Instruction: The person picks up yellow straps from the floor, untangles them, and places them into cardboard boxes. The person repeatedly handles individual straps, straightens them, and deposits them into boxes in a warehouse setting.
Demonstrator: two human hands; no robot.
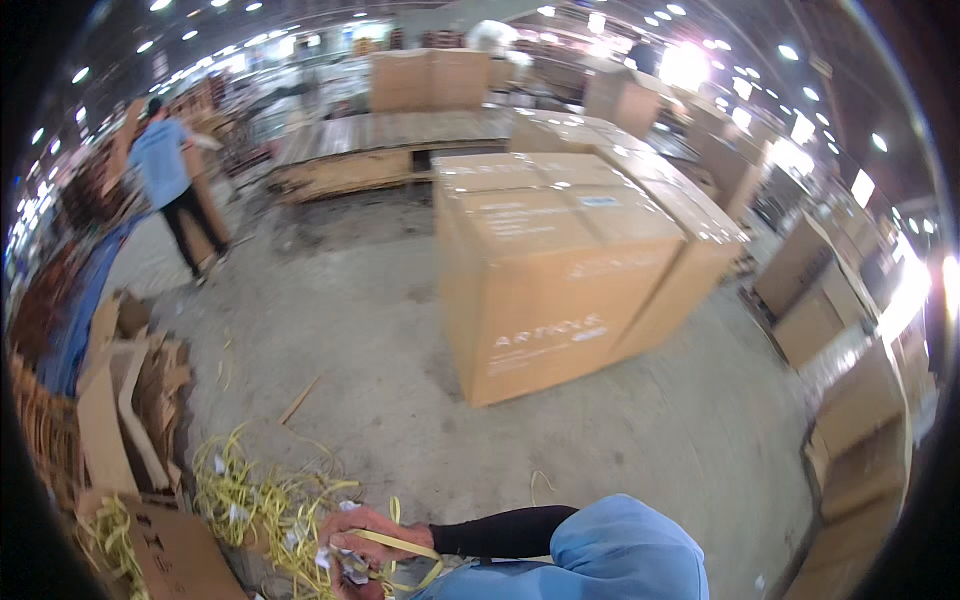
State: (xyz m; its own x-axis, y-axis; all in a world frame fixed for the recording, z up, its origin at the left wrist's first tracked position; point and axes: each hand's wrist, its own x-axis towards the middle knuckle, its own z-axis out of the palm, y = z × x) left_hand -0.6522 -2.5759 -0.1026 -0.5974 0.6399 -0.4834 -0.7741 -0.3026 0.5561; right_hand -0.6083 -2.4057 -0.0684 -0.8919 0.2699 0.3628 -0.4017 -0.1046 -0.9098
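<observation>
My right hand [372, 528] reaches in across the lower edge from a black sleeve and blue shirt, fingers curled round yellow plastic strapping [430, 572]. A loop of the strap hangs off the hand on its right. Close below, my left hand [362, 589] shows only in part at the lower edge. White scraps lie between the two hands, and the left fingers are too hidden to read. A tangled heap of yellow strapping [265, 508] with white bits spreads over the floor just left of my hands.
Large taped cartons [560, 300] stand ahead. Torn cardboard [120, 420] leans at the left, above a cardboard box [185, 555]. A person in a blue shirt [163, 165] stands far left with a tall cardboard piece. A low slatted platform [350, 140] lies behind; more cartons [860, 450] line the right.
</observation>
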